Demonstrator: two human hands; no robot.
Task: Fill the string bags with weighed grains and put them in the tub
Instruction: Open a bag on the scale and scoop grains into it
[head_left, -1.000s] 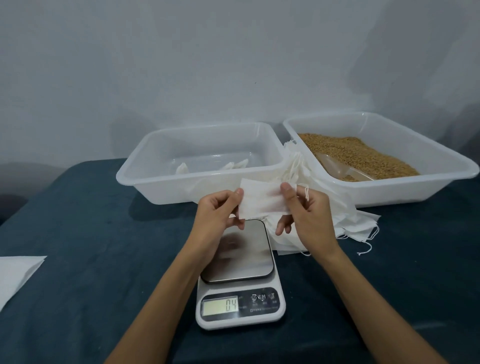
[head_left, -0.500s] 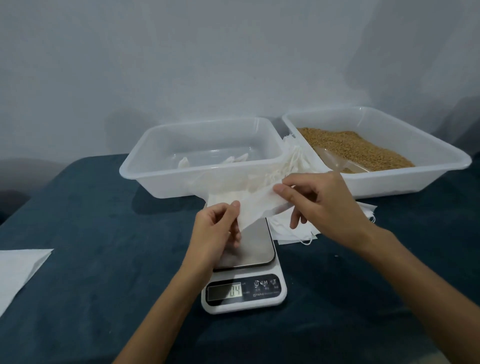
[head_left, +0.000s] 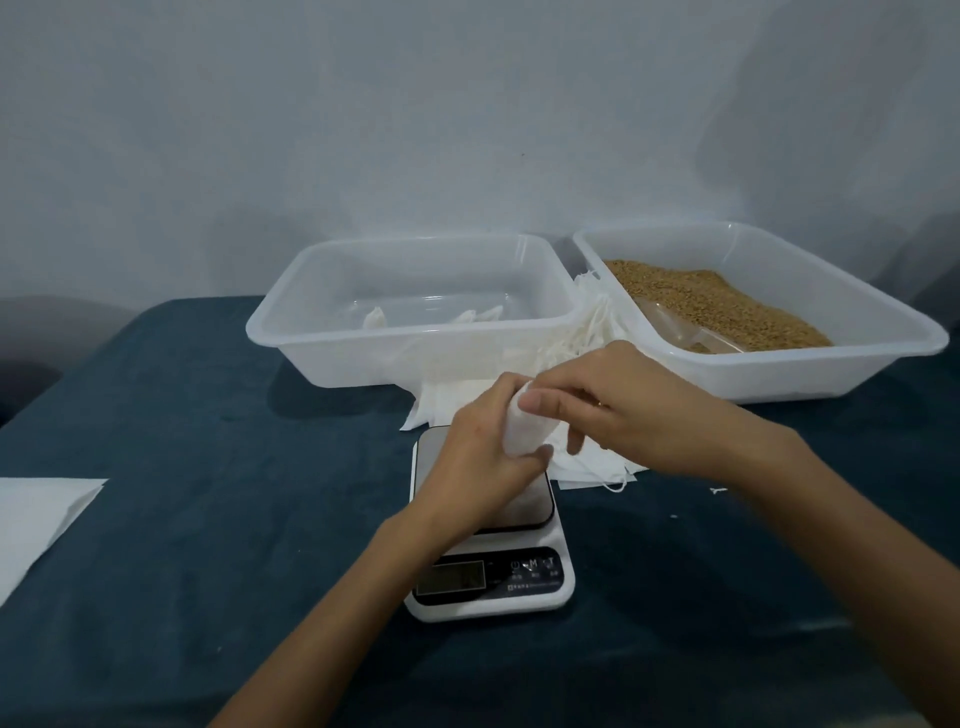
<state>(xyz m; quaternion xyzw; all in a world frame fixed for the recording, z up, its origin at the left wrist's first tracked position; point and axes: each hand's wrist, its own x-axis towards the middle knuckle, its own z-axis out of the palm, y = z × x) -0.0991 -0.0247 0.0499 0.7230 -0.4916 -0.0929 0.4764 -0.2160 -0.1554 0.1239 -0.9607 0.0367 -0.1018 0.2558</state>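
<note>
Both hands (head_left: 524, 431) around string bag (head_left: 527, 434) above scale (head_left: 493, 571)

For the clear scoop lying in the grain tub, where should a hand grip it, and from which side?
Probably by its handle end. The scoop lies tilted in the grains by the right tub's near-left wall, its lower end clear of the heap and nearest the person. The right hand could come from the near side, over the rim.

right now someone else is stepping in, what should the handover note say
Left hand grips an empty string bag above the scale; the right hand pinches its top edge.
Spare bags lie between the two tubs.
Grains with a scoop are in the right tub.
Done: a few white bags lie in the left tub.
Left: fill and weigh this bag, put it in the tub, repeat.
</note>
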